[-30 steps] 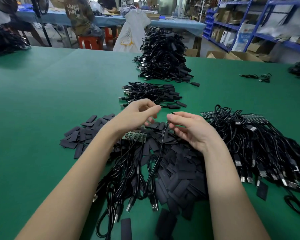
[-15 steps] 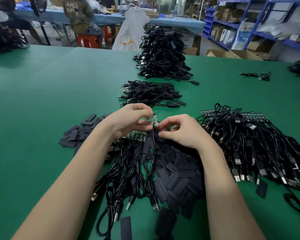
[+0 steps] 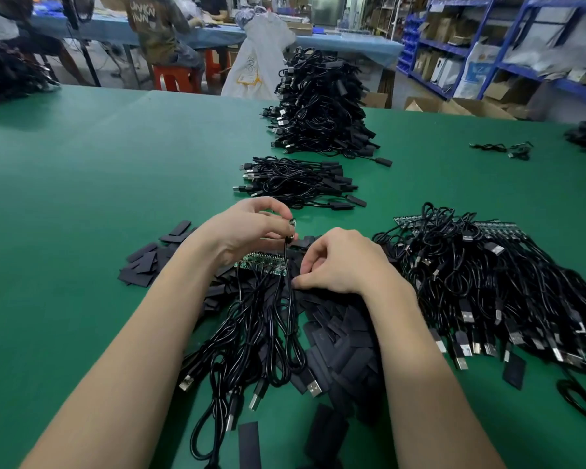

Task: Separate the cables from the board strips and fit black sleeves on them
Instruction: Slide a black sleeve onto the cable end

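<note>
My left hand (image 3: pixel 247 230) pinches the small board end (image 3: pixel 292 223) of one black cable (image 3: pixel 290 299), held upright above a green board strip (image 3: pixel 263 265) with several cables still on it. My right hand (image 3: pixel 339 262) is lowered onto the heap of flat black sleeves (image 3: pixel 339 336), fingers curled down among them; whether it grips one is hidden. The loose cable hangs down to its USB plug (image 3: pixel 313 387) near me.
A large bundle of cables on board strips (image 3: pixel 487 282) lies to the right. Sleeved cables lie in a small pile (image 3: pixel 298 182) and a tall pile (image 3: pixel 318 106) farther away. More sleeves (image 3: pixel 149 262) are scattered left. People sit at a far table.
My right hand let go near the cable tip and dropped onto the sleeve heap. My left hand now holds the cable's board end alone, slightly higher.
</note>
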The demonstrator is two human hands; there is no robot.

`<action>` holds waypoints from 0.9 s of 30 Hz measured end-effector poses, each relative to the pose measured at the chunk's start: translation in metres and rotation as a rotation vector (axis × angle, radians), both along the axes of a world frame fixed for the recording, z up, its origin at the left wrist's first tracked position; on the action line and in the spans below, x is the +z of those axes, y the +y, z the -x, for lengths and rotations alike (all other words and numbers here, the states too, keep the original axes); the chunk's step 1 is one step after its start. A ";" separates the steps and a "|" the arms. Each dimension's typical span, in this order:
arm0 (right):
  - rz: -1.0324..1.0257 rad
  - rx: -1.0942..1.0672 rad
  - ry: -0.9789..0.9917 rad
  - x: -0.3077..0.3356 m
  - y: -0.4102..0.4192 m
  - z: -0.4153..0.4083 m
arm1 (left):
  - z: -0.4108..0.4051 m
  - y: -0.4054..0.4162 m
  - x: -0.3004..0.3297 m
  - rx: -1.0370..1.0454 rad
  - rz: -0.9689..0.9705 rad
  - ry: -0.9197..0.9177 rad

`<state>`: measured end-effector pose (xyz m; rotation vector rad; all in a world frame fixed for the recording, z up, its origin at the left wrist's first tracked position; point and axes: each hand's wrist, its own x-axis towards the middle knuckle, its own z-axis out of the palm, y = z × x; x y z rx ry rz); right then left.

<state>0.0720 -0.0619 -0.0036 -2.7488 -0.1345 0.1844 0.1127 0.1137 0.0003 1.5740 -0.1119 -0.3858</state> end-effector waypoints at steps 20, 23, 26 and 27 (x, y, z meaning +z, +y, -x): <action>-1.136 -0.081 0.053 -0.009 -0.027 0.002 | 0.002 -0.009 -0.002 -0.106 0.070 0.033; -1.158 -0.050 0.077 -0.009 -0.031 0.004 | 0.002 -0.009 -0.003 -0.145 0.036 0.028; -1.139 -0.019 0.080 -0.007 -0.032 0.006 | 0.003 -0.011 -0.003 -0.160 0.030 0.031; -1.124 -0.005 0.084 -0.006 -0.031 0.006 | 0.003 -0.011 -0.003 -0.166 0.027 0.028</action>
